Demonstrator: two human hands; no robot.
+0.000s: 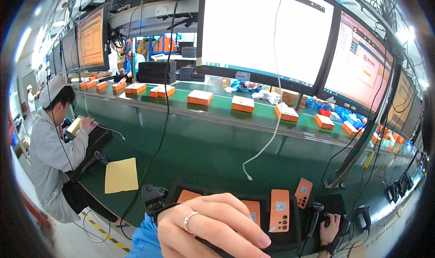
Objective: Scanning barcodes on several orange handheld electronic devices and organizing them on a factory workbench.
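Note:
Close in front, my left hand (206,224) is raised with its back toward me and a silver ring on one finger. Its fingers lie together, bent; the palm, thumb and anything held are hidden. Behind it, a black tray (292,231) carries orange phones, among them one face down (279,210) with a white label and one partly covered phone (252,211). Another orange phone (303,192) lies tilted by the tray's right corner. At lower right my right hand (330,231) curls around a small black object (325,221) shaped like a computer mouse, on a black pad (333,205).
Black handheld scanners (313,212) flank my right hand. A white cable (263,151) hangs over the green bench (204,154). Large monitors (263,31) stand above a conveyor with orange boxes (242,104). At left, a co-worker (59,135) sits near a yellow sheet (121,175).

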